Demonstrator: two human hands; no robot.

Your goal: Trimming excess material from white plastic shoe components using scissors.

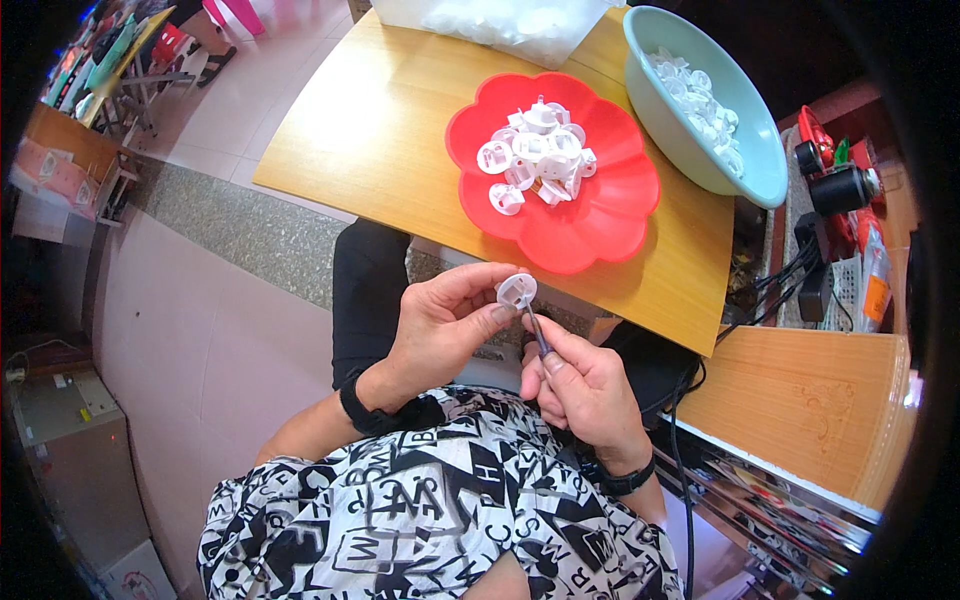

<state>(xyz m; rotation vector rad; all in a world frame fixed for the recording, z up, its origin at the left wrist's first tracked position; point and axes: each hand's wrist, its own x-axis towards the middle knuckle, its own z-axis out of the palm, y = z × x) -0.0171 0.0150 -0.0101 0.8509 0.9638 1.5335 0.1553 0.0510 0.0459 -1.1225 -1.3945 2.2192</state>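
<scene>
Between the thumb and fingers of my left hand (447, 318) is a small round white plastic part (516, 291) with cut-outs, held up just before the table's near edge. My right hand (590, 385) grips a slim tool with a dark handle (541, 342) and a thin metal shaft. The shaft's tip meets the lower edge of the part; exactly where it touches is too small to tell. Beyond my hands, a red scalloped bowl (612, 225) stands on the wooden table (340, 120), with several similar white plastic parts (540, 150) heaped in it.
A pale green basin (765, 170) of translucent white pieces stands at the back right, beside a whitish tub (560, 50). Dark cables (785, 280) and a black cylinder (840, 190) crowd the right side. A grey cabinet (80, 460) stands on the floor at left.
</scene>
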